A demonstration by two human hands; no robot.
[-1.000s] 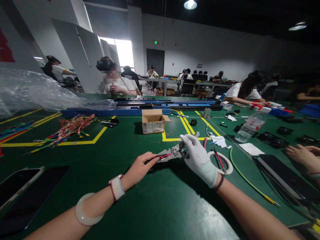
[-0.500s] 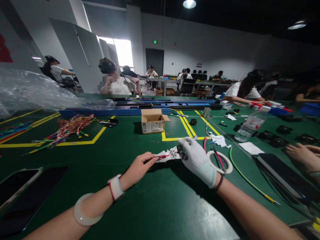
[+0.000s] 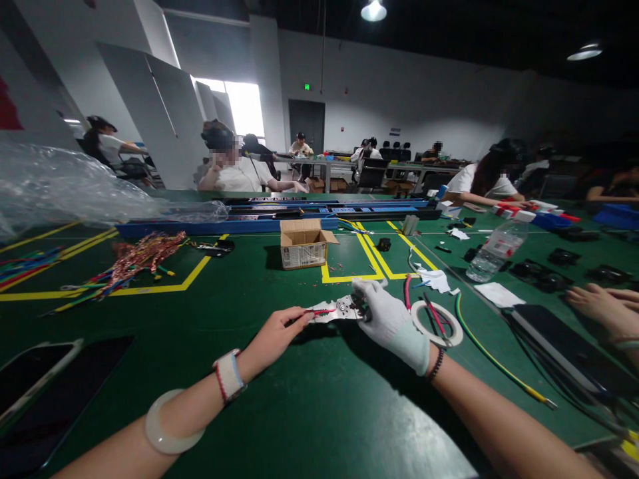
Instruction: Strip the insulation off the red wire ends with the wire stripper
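Note:
Bare-skinned, my left hand (image 3: 275, 336) pinches a short red wire (image 3: 322, 311) between thumb and fingers. The wire lies along the jaws of a silver wire stripper (image 3: 341, 307). On the right, my right hand (image 3: 389, 319), in a white glove, is closed round the dark handle end of the stripper; most of that handle is hidden. Both hands are above the green table (image 3: 299, 406). Beyond them stands an open cardboard box (image 3: 303, 255). Right of the glove, a white tape roll (image 3: 452, 332) lies with red and black pieces across it.
Copper wires (image 3: 144, 259) lie left, near plastic film (image 3: 74, 179). Phones (image 3: 90, 379) are at front left. A bottle (image 3: 499, 253), a green-yellow wire (image 3: 492, 356) and a black power bank (image 3: 564, 346) lie right, with another person's hands (image 3: 604, 306). Blue rails (image 3: 224, 225) run behind.
The glove's fingers have closed in slightly around the stripper's handles. The view has shifted a little. A person across the table has lowered an arm toward the tabletop.

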